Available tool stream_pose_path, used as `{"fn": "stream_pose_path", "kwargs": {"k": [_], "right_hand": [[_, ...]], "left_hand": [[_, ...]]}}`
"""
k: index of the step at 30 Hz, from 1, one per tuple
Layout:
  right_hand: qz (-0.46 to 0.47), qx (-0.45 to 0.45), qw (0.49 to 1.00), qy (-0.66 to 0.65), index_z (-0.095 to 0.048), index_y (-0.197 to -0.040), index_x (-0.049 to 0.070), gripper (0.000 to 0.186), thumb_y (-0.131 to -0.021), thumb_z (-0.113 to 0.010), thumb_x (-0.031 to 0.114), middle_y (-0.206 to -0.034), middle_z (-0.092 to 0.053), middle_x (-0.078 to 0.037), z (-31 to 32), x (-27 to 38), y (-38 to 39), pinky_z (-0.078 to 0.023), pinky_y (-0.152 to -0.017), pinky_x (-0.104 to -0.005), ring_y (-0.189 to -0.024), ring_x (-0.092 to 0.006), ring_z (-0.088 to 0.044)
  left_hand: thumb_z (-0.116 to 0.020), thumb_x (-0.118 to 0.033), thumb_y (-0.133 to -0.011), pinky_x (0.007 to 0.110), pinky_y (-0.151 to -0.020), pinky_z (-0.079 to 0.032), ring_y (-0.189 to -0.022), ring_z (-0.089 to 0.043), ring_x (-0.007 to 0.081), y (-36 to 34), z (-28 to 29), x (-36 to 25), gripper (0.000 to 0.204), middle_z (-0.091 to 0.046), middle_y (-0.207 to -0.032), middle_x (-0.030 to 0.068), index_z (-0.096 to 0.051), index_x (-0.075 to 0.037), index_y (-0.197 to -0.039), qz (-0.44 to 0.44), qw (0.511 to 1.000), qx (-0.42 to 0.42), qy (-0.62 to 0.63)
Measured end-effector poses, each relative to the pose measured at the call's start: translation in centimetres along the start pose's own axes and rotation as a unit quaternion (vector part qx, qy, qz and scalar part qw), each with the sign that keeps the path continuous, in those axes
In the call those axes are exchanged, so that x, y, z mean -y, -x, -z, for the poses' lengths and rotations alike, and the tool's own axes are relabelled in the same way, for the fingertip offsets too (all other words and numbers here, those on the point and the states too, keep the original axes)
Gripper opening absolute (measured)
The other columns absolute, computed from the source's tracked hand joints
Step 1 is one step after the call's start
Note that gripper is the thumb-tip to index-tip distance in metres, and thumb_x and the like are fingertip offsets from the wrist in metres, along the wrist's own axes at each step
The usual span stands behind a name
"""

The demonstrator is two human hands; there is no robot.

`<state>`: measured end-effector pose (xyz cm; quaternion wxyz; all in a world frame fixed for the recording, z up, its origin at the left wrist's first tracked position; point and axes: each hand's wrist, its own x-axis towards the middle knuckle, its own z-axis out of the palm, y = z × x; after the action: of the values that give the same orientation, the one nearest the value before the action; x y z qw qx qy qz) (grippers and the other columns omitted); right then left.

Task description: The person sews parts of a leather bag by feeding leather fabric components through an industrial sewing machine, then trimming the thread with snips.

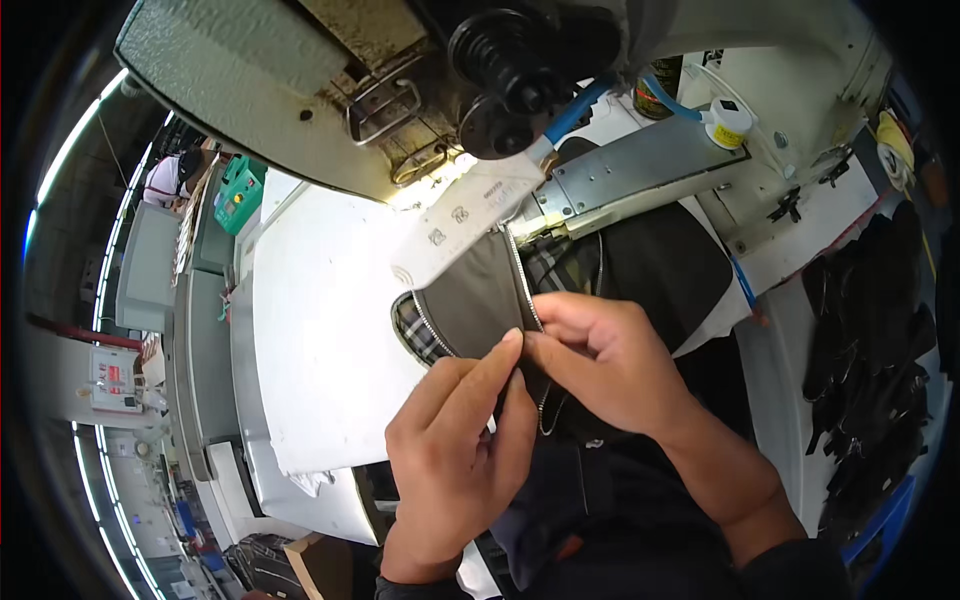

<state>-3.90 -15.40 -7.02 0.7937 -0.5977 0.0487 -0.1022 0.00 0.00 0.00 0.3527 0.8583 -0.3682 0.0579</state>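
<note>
A dark grey-brown garment piece (470, 290) with plaid lining (412, 328) lies under the sewing machine's needle area. A metal zipper (521, 275) runs down the piece from the machine toward me. My left hand (450, 450) is closed, thumb and index finger pinching the fabric near the zipper. Right beside it, my right hand (615, 365) also pinches the cloth at the zipper edge, its fingers bent over it. The two sets of fingertips nearly meet. My fingers hide the fabric between them.
The sewing machine head (250, 90) hangs above, with a metal machine arm (650, 165) at right. A white worktop (310, 330) extends left. Dark garment pieces (870, 360) are piled at far right. A green box (240, 195) and another person (172, 182) are at far left.
</note>
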Motion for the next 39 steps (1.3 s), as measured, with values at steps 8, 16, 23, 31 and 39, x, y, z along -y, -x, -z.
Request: {"fn": "stream_pose_path", "kwargs": {"k": [8, 16, 23, 31, 39], "right_hand": [[-0.006, 0.006, 0.999, 0.032, -0.066, -0.117, -0.009, 0.017, -0.106, -0.063, 0.004, -0.088, -0.074, -0.001, 0.7, -0.7, -0.5, -0.048, -0.07, -0.0177, -0.085, 0.0013, -0.06], [0.016, 0.015, 1.0, 0.017, -0.066, -0.12, -0.008, 0.019, -0.106, -0.063, 0.004, -0.086, -0.073, 0.0, 0.9, -0.4, -0.4, -0.046, -0.069, -0.0175, -0.083, 0.0015, -0.059], [0.001, 0.005, 1.0, -0.005, -0.066, -0.126, -0.008, 0.023, -0.106, -0.063, 0.004, -0.09, -0.075, -0.001, 0.7, -0.6, -0.6, -0.047, -0.07, -0.0178, -0.084, 0.0005, -0.061], [0.024, -0.041, 0.997, -0.055, -0.067, -0.126, -0.007, 0.024, -0.106, -0.06, 0.003, -0.085, -0.071, 0.002, -0.3, -1.3, -0.6, -0.043, -0.064, -0.0182, -0.078, 0.0023, -0.053], [0.025, -0.033, 0.996, -0.079, -0.066, -0.127, -0.008, 0.024, -0.107, -0.059, 0.002, -0.092, -0.072, 0.002, -0.1, -1.9, -1.6, -0.044, -0.066, -0.0169, -0.081, 0.0026, -0.056]], "left_hand": [[-0.072, 0.008, -0.085, 0.024, -0.06, -0.045, -0.066, -0.058, 0.0091, -0.5, -0.7, 0.4, 0.035, -0.069, -0.083, 0.0062, -0.08, -0.002, -0.118, -0.002, 1.0, -0.022, 0.016], [-0.075, 0.01, -0.083, 0.032, -0.055, -0.05, -0.061, -0.063, 0.0206, -0.8, -0.7, 0.7, 0.038, -0.065, -0.08, 0.0105, -0.074, 0.004, -0.121, -0.051, 0.999, -0.012, 0.009], [-0.075, 0.008, -0.085, 0.033, -0.055, -0.049, -0.061, -0.062, 0.0209, -1.1, -1.2, 0.8, 0.036, -0.064, -0.079, 0.0103, -0.074, 0.004, -0.121, -0.041, 0.999, -0.014, 0.004], [-0.075, 0.007, -0.087, 0.028, -0.055, -0.046, -0.062, -0.057, 0.013, -1.3, -1.7, 0.9, 0.033, -0.063, -0.077, 0.0062, -0.077, 0.002, -0.12, -0.033, 0.999, -0.026, -0.017], [-0.074, 0.006, -0.088, 0.027, -0.054, -0.042, -0.059, -0.053, 0.0112, -2.0, -2.1, 1.3, 0.029, -0.059, -0.073, 0.0057, -0.079, 0.001, -0.116, -0.038, 0.997, -0.038, -0.064]]}}
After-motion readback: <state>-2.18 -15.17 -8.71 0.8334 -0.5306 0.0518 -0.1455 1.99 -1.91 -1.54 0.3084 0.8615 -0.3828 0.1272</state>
